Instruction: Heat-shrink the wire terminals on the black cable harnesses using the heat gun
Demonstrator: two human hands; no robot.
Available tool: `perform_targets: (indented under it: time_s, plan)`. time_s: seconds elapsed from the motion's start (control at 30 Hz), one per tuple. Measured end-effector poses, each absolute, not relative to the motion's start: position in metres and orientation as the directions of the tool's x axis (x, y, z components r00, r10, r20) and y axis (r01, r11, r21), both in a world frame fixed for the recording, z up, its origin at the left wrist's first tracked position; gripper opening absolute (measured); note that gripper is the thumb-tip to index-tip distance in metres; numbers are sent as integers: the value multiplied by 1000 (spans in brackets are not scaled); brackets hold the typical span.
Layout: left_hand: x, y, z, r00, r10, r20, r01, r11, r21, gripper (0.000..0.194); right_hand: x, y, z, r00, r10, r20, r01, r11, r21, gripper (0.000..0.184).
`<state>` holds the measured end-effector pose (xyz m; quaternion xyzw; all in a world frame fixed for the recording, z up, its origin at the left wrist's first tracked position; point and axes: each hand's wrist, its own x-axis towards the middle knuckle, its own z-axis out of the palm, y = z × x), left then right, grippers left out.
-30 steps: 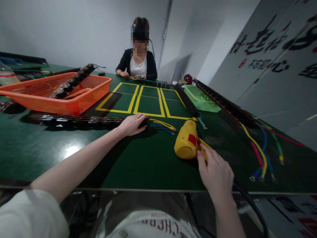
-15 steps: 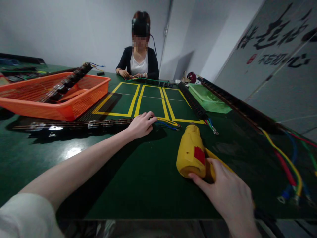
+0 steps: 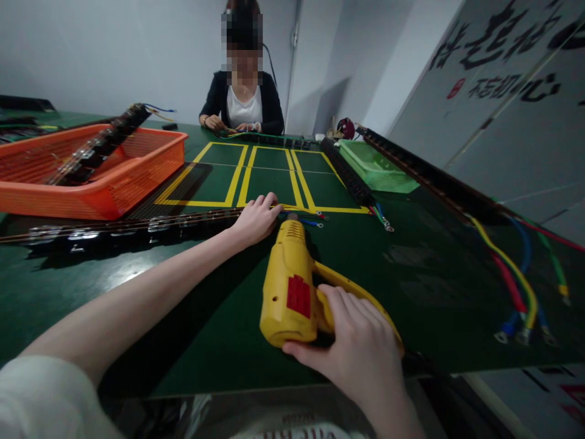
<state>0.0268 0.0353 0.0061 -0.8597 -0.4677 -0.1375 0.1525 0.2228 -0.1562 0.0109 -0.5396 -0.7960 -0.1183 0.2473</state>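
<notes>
My right hand (image 3: 361, 341) is wrapped round the handle of a yellow heat gun (image 3: 290, 280), whose nozzle points away from me. My left hand (image 3: 258, 218) is closed over the right end of a long black strip with metal fittings (image 3: 150, 228), which lies on the green table. Out of the strip past my left fingers come yellow, blue and red wires (image 3: 313, 224) with ring terminals. The heat gun's nozzle is close beside those wires and my left fingertips. My fingers hide the end of the strip itself.
At the left stands an orange basket (image 3: 98, 201) with another strip (image 3: 98, 146) in it. A green basket (image 3: 379, 167) and black strips (image 3: 347, 171) with wires lie at the right. Yellow tape rectangles (image 3: 269, 207) mark the table. Opposite sits a person (image 3: 247, 103) handling wires.
My right hand has brought the heat gun leftward, so its nozzle is nearer the wires. My left hand stays on the strip's end. The whole view has shifted slightly.
</notes>
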Motion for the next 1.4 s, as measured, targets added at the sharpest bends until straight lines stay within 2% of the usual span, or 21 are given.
perform_targets:
  time_s: [0.1,0.2,0.33,0.5,0.73,0.87,1.1,1.4]
  plan:
    - [26,38,6,528,760,378,839,-537,-93,28,211,-153,14,-284,834,473,894,408,-183,83]
    - [21,39,6,531,754,386,828,-558,-47,24,214,-150,17,-314,856,410,872,431,-233,83]
    - [16,37,4,536,741,405,810,-587,1,23,237,-148,19,-400,834,381,805,518,-290,72]
    - [15,39,-1,544,714,440,794,-608,7,26,267,-145,17,-281,893,350,878,387,-282,48]
    - [14,40,-3,550,680,485,776,-631,5,30,300,-145,20,-194,942,273,879,290,-378,43]
    - [15,40,-3,555,675,487,771,-637,5,30,314,-145,20,-186,934,306,891,291,-348,42]
    - [15,41,-4,558,664,499,768,-640,-8,30,307,-147,15,-279,841,464,908,388,-158,36]
    - [14,38,0,582,660,475,741,-671,24,27,244,-151,9,-261,804,534,918,378,-120,37]
